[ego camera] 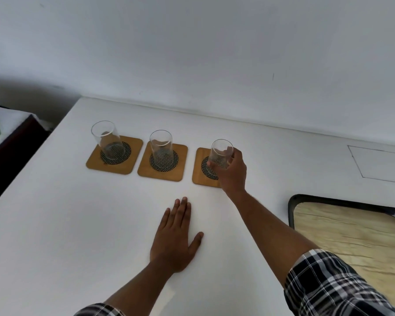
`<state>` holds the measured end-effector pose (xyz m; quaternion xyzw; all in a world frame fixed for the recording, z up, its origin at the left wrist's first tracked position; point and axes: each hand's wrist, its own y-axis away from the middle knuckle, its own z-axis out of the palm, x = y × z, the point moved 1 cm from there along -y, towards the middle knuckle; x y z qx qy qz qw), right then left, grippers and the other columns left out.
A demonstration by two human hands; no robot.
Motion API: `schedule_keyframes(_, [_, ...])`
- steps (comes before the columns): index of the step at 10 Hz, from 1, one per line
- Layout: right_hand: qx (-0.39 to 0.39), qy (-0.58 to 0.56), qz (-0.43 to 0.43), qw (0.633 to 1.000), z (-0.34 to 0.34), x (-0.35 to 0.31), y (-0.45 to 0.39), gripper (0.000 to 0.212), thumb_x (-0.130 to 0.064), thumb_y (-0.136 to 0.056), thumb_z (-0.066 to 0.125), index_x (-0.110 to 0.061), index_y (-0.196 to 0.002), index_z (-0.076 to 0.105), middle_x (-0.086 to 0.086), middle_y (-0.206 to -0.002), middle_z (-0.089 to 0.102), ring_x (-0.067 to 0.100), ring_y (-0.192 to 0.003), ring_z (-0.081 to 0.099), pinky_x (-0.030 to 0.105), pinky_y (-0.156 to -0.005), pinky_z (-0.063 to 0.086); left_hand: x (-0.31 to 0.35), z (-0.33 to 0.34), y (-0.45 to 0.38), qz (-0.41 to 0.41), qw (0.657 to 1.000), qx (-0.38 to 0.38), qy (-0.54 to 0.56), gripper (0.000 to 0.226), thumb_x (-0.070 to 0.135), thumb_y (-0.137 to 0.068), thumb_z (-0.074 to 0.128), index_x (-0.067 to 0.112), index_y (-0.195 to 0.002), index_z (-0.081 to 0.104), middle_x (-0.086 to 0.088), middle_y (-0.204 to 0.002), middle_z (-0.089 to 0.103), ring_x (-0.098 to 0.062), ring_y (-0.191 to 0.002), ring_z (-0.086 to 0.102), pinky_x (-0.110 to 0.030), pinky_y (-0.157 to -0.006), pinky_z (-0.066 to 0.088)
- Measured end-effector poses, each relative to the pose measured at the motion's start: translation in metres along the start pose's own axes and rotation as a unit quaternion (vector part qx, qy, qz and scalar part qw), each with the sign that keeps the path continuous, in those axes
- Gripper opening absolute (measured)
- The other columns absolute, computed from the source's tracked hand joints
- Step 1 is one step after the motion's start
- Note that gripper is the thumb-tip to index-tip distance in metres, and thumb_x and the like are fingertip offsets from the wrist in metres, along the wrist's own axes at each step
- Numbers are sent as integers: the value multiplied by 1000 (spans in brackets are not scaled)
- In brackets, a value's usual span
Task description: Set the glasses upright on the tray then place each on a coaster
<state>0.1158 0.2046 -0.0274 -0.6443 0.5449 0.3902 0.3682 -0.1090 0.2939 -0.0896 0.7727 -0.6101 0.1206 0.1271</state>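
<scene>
Three wooden coasters with dark mesh centres lie in a row on the white table. A clear glass (107, 140) stands upright on the left coaster (94, 164), and a second glass (162, 148) stands upright on the middle coaster (180, 163). My right hand (232, 171) grips the third glass (220, 153), upright over the right coaster (200, 174); whether its base touches the coaster is hidden. My left hand (176, 238) lies flat on the table, palm down, holding nothing. The tray (292, 208), with a dark rim and a wood-look floor, sits at the right.
The white table (78, 224) runs back to a pale wall. A dark piece of furniture (7, 156) with a white cloth stands past the table's left edge. A thin rectangular outline (379, 163) marks the table top at the far right.
</scene>
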Motion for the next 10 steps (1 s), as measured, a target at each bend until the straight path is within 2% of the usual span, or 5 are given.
schedule_keyframes(4, [4,25,1,1000,4,-1,0,76,-39,-71,94,-17,-132,53,-4,-127,67,14,-117,63,33,-98,51,-2,3,-1,-2,1000,-2,-3,84,73,-96,12,25,-158,-19,7,-168,-20,-10,-153,-23,-39,-128,2])
schedule_keyframes(6, [-7,45,-3,999,0,-2,-1,73,-40,-72,93,-17,-129,53,-6,-119,64,15,-109,61,37,-95,53,-1,2,-1,-6,1000,-3,-4,85,74,-96,12,25,-158,-18,6,-168,-19,-10,-153,-23,-38,-128,1])
schedule_keyframes(8, [-19,57,8,998,-4,-5,3,82,-41,-71,94,-16,-135,50,-2,-135,62,16,-121,58,34,-99,49,-1,-1,-1,-11,1000,-13,-11,85,75,-95,11,25,-158,-17,6,-168,-20,-10,-153,-23,-37,-127,-2])
schedule_keyframes(9, [-16,58,10,998,-10,2,13,77,-41,-68,95,-19,-129,52,-3,-128,62,12,-116,57,36,-100,51,1,-2,0,-11,1000,-11,-2,86,75,-95,10,25,-158,-18,6,-168,-20,-10,-153,-23,-37,-127,-3])
schedule_keyframes(10, [-10,70,18,997,-17,8,30,83,-45,-70,92,-17,-137,52,-1,-135,59,13,-123,55,33,-101,49,2,-6,0,-11,1000,-20,3,86,75,-94,10,23,-159,-15,5,-168,-19,-11,-154,-22,-38,-128,-1])
